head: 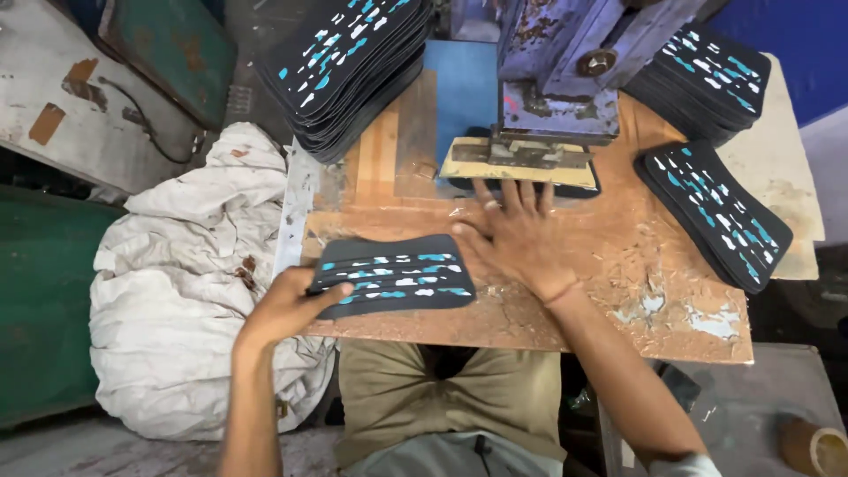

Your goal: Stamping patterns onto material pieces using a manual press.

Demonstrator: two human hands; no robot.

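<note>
My left hand [287,305] grips the left end of a small stack of dark rubber sheets with teal and white marks [397,274], lying near the front of the worn wooden bench [618,265]. My right hand [517,230] lies flat on the bench, fingers spread, its fingertips touching a dark sheet [530,185] that sits under the cream die plate [517,163] of the blue press [565,79].
A tall pile of the same patterned sheets [349,62] stands at the back left. Two more piles sit at the right [707,75] [715,212]. A white sack [190,274] lies on the floor to the left, beside green metal panels [168,44].
</note>
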